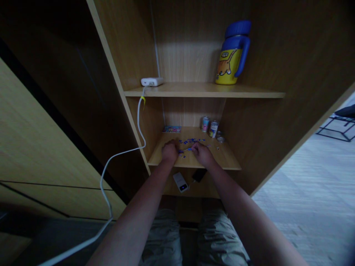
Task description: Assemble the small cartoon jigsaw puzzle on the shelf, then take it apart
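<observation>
Several small blue puzzle pieces (pixel 191 140) lie scattered on a wooden shelf (pixel 224 157) inside a cabinet. My left hand (pixel 169 151) rests on the shelf at the left of the pieces, fingers curled under; what they hold, if anything, is hidden. My right hand (pixel 202 152) sits just right of it, its fingertips pinching a blue piece (pixel 189 149) between the two hands. Both forearms reach in from the bottom of the view.
Two small cans (pixel 209 127) and a flat colourful card (pixel 171 129) stand at the shelf's back. Above, a yellow and blue jug (pixel 232 55) and a white charger (pixel 152 81) with a trailing cable (pixel 140 125). A power bank (pixel 181 182) and a phone (pixel 199 174) lie below.
</observation>
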Motion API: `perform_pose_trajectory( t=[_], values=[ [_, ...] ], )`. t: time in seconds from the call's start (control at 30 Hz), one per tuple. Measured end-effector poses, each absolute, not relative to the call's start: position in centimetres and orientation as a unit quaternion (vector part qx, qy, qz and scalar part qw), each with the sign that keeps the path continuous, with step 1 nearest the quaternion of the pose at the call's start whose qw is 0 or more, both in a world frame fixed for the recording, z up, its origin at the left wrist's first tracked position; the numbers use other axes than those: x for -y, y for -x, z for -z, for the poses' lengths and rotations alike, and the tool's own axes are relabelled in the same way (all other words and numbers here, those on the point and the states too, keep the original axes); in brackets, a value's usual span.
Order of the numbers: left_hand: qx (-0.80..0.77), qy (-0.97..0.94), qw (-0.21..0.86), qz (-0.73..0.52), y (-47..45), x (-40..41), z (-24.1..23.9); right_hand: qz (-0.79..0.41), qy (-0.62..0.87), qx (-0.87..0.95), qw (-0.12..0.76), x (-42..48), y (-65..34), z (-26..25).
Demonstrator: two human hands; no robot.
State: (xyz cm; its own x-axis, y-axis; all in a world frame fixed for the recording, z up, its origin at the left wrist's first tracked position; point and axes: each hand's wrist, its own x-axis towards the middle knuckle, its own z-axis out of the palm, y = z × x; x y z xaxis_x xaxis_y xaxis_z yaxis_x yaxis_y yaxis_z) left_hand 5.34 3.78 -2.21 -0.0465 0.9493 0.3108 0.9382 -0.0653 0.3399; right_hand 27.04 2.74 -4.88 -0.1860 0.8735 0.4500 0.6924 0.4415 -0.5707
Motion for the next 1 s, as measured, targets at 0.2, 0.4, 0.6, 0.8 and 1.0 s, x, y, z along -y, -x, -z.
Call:
perform_pose_trajectory(
  t=[0.2,0.4,0.6,0.8,1.0],
  values=[
    [-0.689,-0.683,-0.007,-0.241,-5.1,-3.6,2.2,-0.118,0.522,0.727,0.431,-2.8,-27.5,4.6],
    [-0.578,-0.774,-0.006,-0.259,-5.6,-2.8,1.9,-0.124,0.513,0.729,0.435,-2.2,-27.3,4.0],
    [-0.468,-0.848,0.018,-0.247,-5.7,-2.8,2.0,-0.092,0.482,0.767,0.413,-2.0,-26.8,3.8],
    [-0.453,-0.857,0.032,-0.243,-5.4,-3.3,2.2,-0.076,0.472,0.786,0.392,-2.0,-26.6,3.8],
    [-0.450,-0.854,0.042,-0.259,-5.1,-3.5,2.4,-0.089,0.456,0.795,0.389,-2.2,-26.8,4.2]
  ],
)
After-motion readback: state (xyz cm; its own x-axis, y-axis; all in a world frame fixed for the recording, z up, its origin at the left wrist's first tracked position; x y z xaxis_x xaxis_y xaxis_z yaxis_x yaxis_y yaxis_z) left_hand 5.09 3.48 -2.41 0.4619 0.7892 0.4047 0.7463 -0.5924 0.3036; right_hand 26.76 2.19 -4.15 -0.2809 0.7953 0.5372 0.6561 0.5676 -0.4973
